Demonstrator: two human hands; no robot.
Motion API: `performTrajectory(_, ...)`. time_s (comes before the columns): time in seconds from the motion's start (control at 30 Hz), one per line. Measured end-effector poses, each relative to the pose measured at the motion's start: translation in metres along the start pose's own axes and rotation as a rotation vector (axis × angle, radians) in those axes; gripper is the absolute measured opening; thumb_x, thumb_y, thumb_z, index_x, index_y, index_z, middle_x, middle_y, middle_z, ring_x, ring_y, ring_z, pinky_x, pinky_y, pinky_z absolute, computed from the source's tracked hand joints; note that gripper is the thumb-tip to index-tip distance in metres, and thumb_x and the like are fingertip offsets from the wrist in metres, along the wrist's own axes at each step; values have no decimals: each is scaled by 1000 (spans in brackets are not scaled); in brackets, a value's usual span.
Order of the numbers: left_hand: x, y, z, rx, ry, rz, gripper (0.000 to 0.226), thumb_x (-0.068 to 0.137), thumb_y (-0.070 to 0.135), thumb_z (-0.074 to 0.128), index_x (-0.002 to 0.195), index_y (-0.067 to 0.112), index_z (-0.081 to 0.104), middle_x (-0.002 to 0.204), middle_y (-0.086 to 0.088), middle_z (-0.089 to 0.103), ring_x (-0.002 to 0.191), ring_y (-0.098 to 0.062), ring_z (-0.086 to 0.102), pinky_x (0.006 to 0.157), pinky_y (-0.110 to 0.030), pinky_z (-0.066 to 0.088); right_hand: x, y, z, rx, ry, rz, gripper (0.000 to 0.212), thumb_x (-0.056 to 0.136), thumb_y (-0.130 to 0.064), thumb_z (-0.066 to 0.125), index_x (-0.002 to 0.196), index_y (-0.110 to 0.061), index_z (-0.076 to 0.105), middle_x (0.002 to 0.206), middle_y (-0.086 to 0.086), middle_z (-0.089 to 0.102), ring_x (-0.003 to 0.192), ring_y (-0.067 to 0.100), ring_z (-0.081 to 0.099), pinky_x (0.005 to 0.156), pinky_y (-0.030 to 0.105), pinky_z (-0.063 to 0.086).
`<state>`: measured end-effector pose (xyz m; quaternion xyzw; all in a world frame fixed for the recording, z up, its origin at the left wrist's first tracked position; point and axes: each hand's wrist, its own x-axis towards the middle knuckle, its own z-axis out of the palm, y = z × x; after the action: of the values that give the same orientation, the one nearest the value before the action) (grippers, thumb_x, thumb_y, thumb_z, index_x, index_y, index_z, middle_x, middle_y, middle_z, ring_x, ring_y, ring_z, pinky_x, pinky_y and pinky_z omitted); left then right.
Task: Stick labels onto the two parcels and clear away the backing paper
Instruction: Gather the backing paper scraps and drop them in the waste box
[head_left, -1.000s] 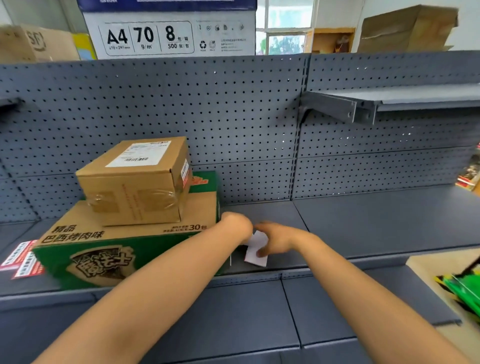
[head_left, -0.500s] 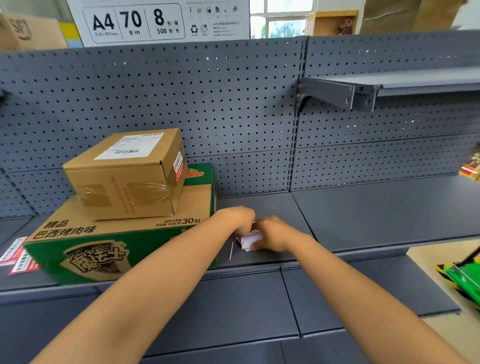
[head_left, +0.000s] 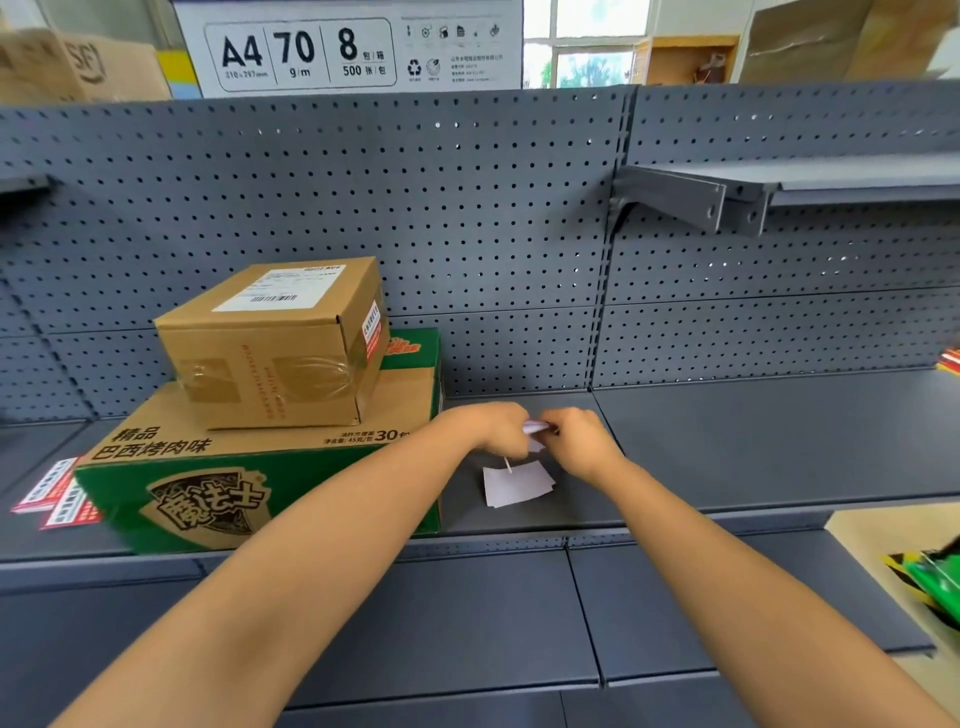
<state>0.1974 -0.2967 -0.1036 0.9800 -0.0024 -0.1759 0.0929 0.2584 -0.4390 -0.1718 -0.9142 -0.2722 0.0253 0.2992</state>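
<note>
Your left hand (head_left: 501, 428) and right hand (head_left: 576, 439) meet over the grey shelf (head_left: 753, 447), fingers curled, both pinching a small white slip (head_left: 535, 427) between them. Whether it is a label or backing you cannot tell from here. Just below your hands a white sheet (head_left: 514, 483) lies flat on the shelf, beside the green carton (head_left: 249, 483). The small brown parcel (head_left: 275, 348) sits on top of that carton and carries a printed label on its upper face. Red-and-white stickers (head_left: 57, 493) lie on the shelf left of the carton.
</note>
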Motion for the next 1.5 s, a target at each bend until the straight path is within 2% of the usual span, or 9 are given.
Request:
performTrajectory(0.17,0,1,-9,-32,-23,-80,26,93,12,53,118,3,59,90,-12,57,67,-22,54,55,-31,45,-4,-5,-18,47,36,36,27,94,-5,50,77,-17,68,77,10,68,71,30,57,60,34,43)
performTrajectory(0.23,1,-1,-5,-62,-135,-165,41,94,18,58,132,5,50,113,-17,61,86,-30,70,72,-39,63,-5,-5,-21,59,51,69,36,93,-5,49,64,-24,54,66,4,58,66,28,47,56,32,35)
performTrajectory(0.37,-4,5,9,13,-222,-209,56,95,29,68,142,4,48,139,-18,53,107,-37,69,92,-48,60,-8,0,-22,88,2,190,33,93,-8,52,62,-17,45,65,5,51,67,26,44,58,31,33)
performTrajectory(0.5,-7,9,27,88,-95,-175,45,95,22,69,131,-1,56,122,-17,62,88,-29,60,89,-40,56,-13,2,-17,193,-99,309,20,89,-7,51,70,-12,50,68,6,51,61,21,43,55,27,35)
performTrajectory(0.7,2,0,44,-102,33,-248,25,94,6,64,118,-3,60,79,-13,55,53,-21,56,42,-28,46,-19,7,-11,308,-174,423,18,93,-12,54,108,-6,61,100,11,63,85,26,58,59,27,49)
performTrajectory(0.93,12,2,53,-852,219,-123,15,92,1,56,81,11,60,94,-19,67,88,-31,65,83,-45,59,-33,11,-10,638,-89,473,32,95,-11,55,127,-9,57,120,11,67,113,28,64,91,42,55)
performTrajectory(1.1,-14,28,44,-1242,118,-27,23,92,-4,41,92,11,58,87,-10,63,81,-26,61,75,-36,53,-56,5,-17,644,138,477,19,90,-7,56,105,-4,66,89,12,68,81,28,64,74,42,57)
performTrajectory(1.23,-22,50,52,-1321,15,28,14,92,19,64,103,14,59,92,-9,68,79,-24,68,66,-33,58,-83,3,-21,457,223,515,34,80,-27,57,103,-4,65,85,13,72,64,24,63,60,37,57)
performTrajectory(1.5,-21,99,105,-1367,-125,86,42,92,57,64,97,16,70,91,-11,74,70,-25,68,55,-26,50,-166,20,-19,355,324,449,9,97,-18,56,104,-16,51,91,4,69,73,23,68,53,31,54)
